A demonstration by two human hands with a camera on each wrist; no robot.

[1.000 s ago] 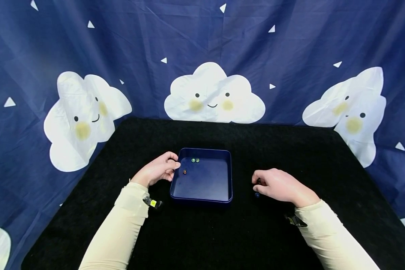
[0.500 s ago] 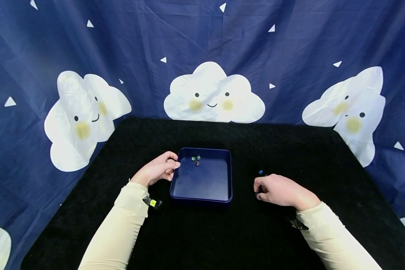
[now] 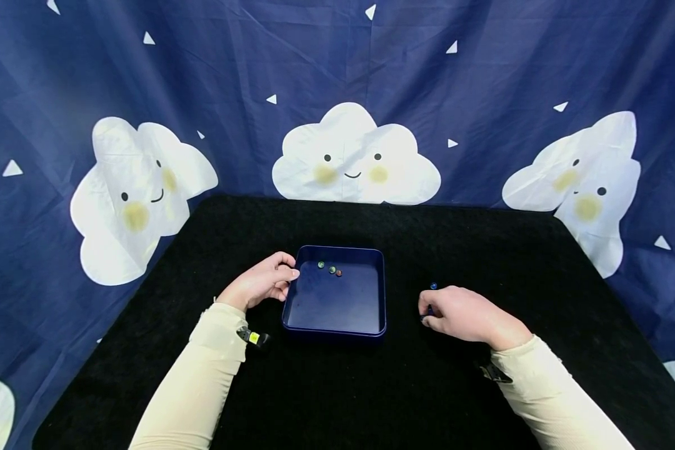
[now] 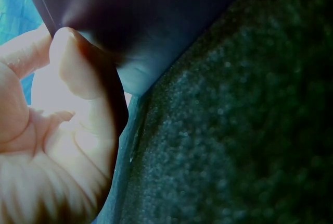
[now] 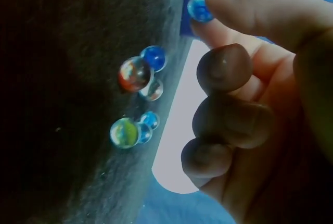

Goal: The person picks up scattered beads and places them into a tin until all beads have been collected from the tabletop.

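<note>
Over black cloth point(image 3: 337, 390), your left hand point(image 3: 263, 281) grips a navy square tray point(image 3: 337, 306); your curled right hand point(image 3: 469, 314) pinches a blue glass marble point(image 5: 199, 8) — only its wrist view shows the red-swirled glass marble point(image 5: 133, 74) nearby.

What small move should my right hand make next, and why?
Probably carry the glassy, round blue marble over the squarish navy-blue tray. Your right hand pinches that marble outside the tray, while three small, round, multicoloured marbles lie inside it, so adding this one seems sensible.
</note>
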